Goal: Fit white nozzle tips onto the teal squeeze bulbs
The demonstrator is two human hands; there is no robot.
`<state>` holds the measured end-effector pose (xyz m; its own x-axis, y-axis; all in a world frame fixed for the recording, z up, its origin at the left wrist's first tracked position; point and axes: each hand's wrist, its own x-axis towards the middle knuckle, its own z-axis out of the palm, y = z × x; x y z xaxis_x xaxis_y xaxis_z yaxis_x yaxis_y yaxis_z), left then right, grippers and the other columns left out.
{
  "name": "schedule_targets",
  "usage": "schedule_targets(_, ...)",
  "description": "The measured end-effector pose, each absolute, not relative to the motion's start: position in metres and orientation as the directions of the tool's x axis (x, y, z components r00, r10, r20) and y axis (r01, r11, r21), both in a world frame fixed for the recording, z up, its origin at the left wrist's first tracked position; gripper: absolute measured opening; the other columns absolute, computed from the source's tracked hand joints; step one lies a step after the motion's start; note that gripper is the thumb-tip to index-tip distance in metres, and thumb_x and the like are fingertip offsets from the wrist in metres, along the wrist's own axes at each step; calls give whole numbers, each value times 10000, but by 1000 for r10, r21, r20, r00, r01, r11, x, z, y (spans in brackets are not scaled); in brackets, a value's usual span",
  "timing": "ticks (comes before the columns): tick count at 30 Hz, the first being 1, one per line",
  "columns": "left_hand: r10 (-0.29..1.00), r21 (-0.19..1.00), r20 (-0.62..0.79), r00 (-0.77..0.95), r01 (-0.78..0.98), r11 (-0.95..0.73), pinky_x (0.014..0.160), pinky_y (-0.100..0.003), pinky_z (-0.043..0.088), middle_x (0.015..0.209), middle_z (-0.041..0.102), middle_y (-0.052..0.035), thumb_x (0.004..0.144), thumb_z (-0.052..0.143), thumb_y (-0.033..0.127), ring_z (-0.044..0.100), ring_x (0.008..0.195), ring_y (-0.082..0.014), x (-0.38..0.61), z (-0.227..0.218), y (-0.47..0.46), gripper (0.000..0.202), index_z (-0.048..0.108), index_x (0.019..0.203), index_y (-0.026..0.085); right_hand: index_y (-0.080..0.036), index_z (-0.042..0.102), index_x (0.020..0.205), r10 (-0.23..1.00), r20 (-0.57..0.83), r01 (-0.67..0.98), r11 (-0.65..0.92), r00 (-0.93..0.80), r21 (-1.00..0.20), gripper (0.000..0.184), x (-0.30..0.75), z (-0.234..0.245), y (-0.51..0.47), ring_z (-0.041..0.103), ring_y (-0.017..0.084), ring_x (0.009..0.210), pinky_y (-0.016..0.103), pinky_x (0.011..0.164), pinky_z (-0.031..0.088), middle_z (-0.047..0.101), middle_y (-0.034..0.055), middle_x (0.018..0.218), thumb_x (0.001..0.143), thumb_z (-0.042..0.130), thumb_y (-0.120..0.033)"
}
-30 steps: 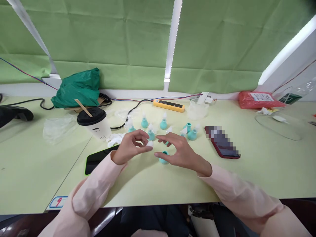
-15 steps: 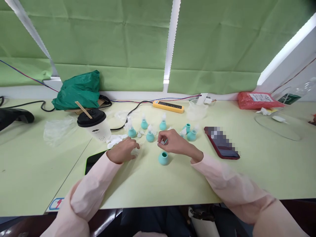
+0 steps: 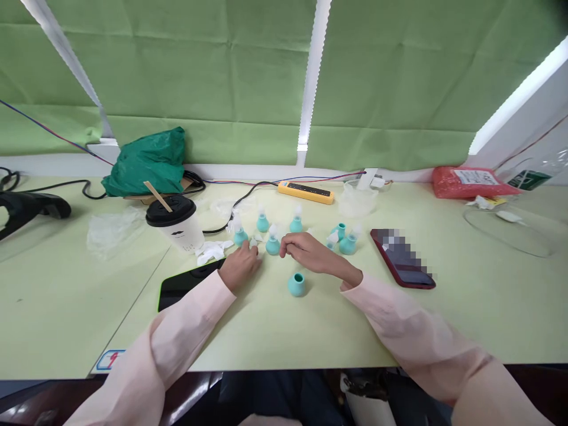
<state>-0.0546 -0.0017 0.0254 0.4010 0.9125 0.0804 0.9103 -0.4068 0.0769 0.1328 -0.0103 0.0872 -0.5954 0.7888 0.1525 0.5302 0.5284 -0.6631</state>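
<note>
My left hand [image 3: 240, 266] rests low over the table, fingers bent down and slightly apart. Its fingertips are close beside small white pieces [image 3: 254, 241]; what lies under the palm is hidden. My right hand [image 3: 306, 251] hovers with thumb and fingers pinched together, and whatever is between them is out of sight. Below it stands a teal bulb [image 3: 296, 284] with an open neck. Several other teal bulbs, such as one near the middle [image 3: 272, 245] and one at the right [image 3: 348, 243], stand behind the hands, most with clear or whitish tops.
A lidded cup [image 3: 181, 228] with a wooden stick, a crumpled tissue [image 3: 210, 252] and a green-edged dark device [image 3: 186, 285] are at the left. A red-cased phone [image 3: 403, 258] lies at the right. Behind are a yellow power strip [image 3: 306, 192] and clear plastic bags [image 3: 115, 231].
My left hand has moved forward toward the small white pieces, and the clear piece beneath it no longer shows. My right fingers have curled inward, hiding the small pale piece seen before.
</note>
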Motion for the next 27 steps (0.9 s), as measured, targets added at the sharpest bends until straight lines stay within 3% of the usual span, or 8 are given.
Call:
schedule_targets(4,919,104,76,388,913,-394,518,-302,385,822,476,-124,776,341,225,513,659,-215,-50,21,0,213,513,808,105,-148,563,650,823,229,494,508,-520,-706,258,137,86,-16,386,56,496,185,490,309,487,-8,679,716,326,-72)
schedule_targets(7,907,178,107,406,890,-420,566,-280,386,785,489,-80,797,326,254,503,654,-171,-50,34,-4,226,514,790,129,-146,594,710,808,404,478,582,-429,-658,144,141,84,-26,354,59,476,191,484,310,429,-22,599,704,450,-133)
schedule_targets(10,899,561,125,420,717,-413,548,-231,370,657,471,-9,794,346,353,451,555,-105,-47,51,-16,255,504,775,154,-143,612,813,720,570,439,693,-395,-572,163,144,78,-39,309,57,454,192,466,303,361,-40,557,665,568,-196)
schedule_targets(12,898,827,46,438,487,-280,478,-210,338,562,415,24,773,375,400,378,466,-74,-42,59,-24,278,497,761,150,-142,619,842,664,633,411,746,-399,-524,194,144,72,-45,298,55,449,189,446,293,346,-40,552,664,589,-215)
schedule_targets(14,865,956,-38,501,271,-115,445,-200,311,517,373,39,755,412,405,332,440,-61,-35,63,-31,278,494,756,139,-142,625,852,623,679,399,778,-389,-485,196,143,65,-47,299,56,450,188,432,284,335,-39,547,675,587,-215)
schedule_targets(17,806,997,-73,587,23,73,449,-199,300,505,365,39,743,457,369,336,464,-63,-26,63,-37,246,502,740,127,-147,632,853,588,722,389,800,-364,-456,173,141,56,-47,304,57,446,188,419,276,328,-38,535,703,562,-196)
schedule_targets(23,789,922,-104,605,-239,305,448,-204,306,548,384,14,746,463,307,383,513,-79,-23,59,-38,207,548,722,120,-147,632,862,542,761,405,824,-357,-397,171,141,50,-43,310,60,442,192,410,271,342,-34,505,733,521,-162)
schedule_targets(27,750,845,-103,653,-339,412,485,-232,356,704,459,-25,694,492,238,439,555,-94,-26,61,-37,222,571,875,137,-139,647,822,605,745,397,780,-282,-483,164,142,50,-43,323,63,440,199,420,290,345,-35,478,733,509,-147)
